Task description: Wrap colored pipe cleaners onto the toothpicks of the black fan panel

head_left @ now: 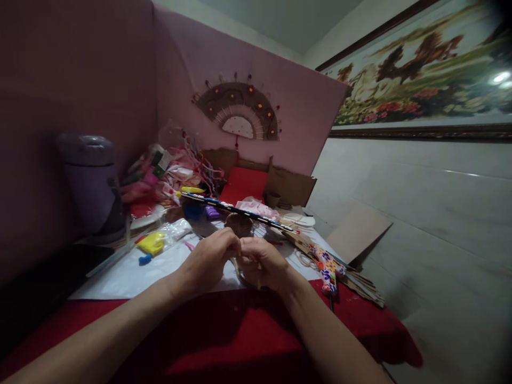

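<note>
In the head view both my hands meet over the near part of the table, their fingertips pinched together. My left hand (212, 260) is closed, and its fingers hide whatever is in them. From the closed fingers of my right hand (264, 261) hangs a thin yellowish strand (259, 278). Just beyond my hands a long, narrow craft piece (240, 212), black with blue and white trim, appears edge-on and tilts down to the right. A dark rounded object (239, 224) shows beneath it, partly covered by my hands. I cannot tell whether either hand touches the craft piece.
A white sheet (116, 280) lies on the red tablecloth (192, 330). Left stand a purple container (91, 186) and a yellow clay packet (151, 244). A flower-patterned glue gun (328, 269) and cardboard strips (362, 285) lie right. Behind are pink materials (182, 168) and a wall fan (240, 106).
</note>
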{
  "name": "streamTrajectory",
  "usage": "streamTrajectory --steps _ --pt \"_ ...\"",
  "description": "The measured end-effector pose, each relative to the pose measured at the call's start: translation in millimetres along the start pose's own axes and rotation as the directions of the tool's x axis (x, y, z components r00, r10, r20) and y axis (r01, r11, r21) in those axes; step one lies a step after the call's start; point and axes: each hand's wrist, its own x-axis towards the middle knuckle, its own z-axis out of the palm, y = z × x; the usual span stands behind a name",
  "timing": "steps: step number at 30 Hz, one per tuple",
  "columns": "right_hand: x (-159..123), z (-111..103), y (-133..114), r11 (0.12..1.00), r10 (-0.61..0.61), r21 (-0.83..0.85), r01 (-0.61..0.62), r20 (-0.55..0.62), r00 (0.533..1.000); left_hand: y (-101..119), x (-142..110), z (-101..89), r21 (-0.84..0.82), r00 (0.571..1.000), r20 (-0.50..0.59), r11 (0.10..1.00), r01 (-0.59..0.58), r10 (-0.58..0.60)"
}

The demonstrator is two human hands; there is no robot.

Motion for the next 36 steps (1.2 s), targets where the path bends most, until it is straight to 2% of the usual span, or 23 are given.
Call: streamTrajectory --steps 2,4,6,8,11,14,18,20,22,24,27,29,32,36 --pt "1 2 1 0.998 -0.067 -0.006 0.067 -0.041 0.997 -1 2 2.3 -0.213 0.987 -0.025 0.965 0.151 -0.16" --pt "1 4 2 0.991 -0.133 -0.039 0.13 -0.105 0.985 0 4 3.0 -0.402 0.954 0.015 0.871 0.281 -0.3" --pt "3 6 3 0.982 -0.18 -0.077 0.17 -0.159 0.971 1 6 2.4 -0.531 0.92 0.061 0.767 0.359 -0.388" --pt "5 7 6 0.975 -0.212 -0.107 0.193 -0.209 0.955 1 8 1.3 -0.592 0.896 0.078 0.702 0.395 -0.438" --pt "8 7 9 0.966 -0.255 -0.121 0.23 -0.279 0.926 0 8 0.5 -0.607 0.867 0.071 0.669 0.43 -0.493" --pt "8 7 10 0.959 -0.281 -0.124 0.255 -0.312 0.907 -1 7 1.1 -0.524 0.859 0.031 0.724 0.449 -0.51" --pt "7 9 11 0.957 -0.287 -0.146 0.252 -0.317 0.904 -1 5 2.2 -0.254 0.902 -0.083 0.884 0.392 -0.424" --pt "7 10 11 0.951 -0.303 -0.162 0.264 -0.311 0.901 -1 5 1.8 -0.137 0.924 -0.133 0.93 0.342 -0.359" --pt "7 9 12 0.947 -0.313 -0.166 0.274 -0.301 0.901 0 5 0.6 -0.11 0.93 -0.146 0.94 0.323 -0.337" --pt "7 7 12 0.952 -0.301 -0.146 0.269 -0.293 0.907 1 5 -1.2 -0.244 0.91 -0.092 0.895 0.372 -0.404" --pt "7 5 12 0.959 -0.282 -0.098 0.264 -0.286 0.916 3 7 -4.1 -0.544 0.846 0.061 0.693 0.473 -0.53" --pt "6 4 11 0.96 -0.28 -0.08 0.268 -0.284 0.917 5 9 -5.3 -0.631 0.819 0.111 0.597 0.495 -0.562" --pt "6 4 10 0.96 -0.28 -0.073 0.271 -0.283 0.917 6 10 -5.9 -0.642 0.814 0.121 0.58 0.501 -0.568" --pt "7 5 10 0.954 -0.301 -0.103 0.282 -0.312 0.901 6 10 -5.7 -0.621 0.834 0.108 0.618 0.482 -0.541"
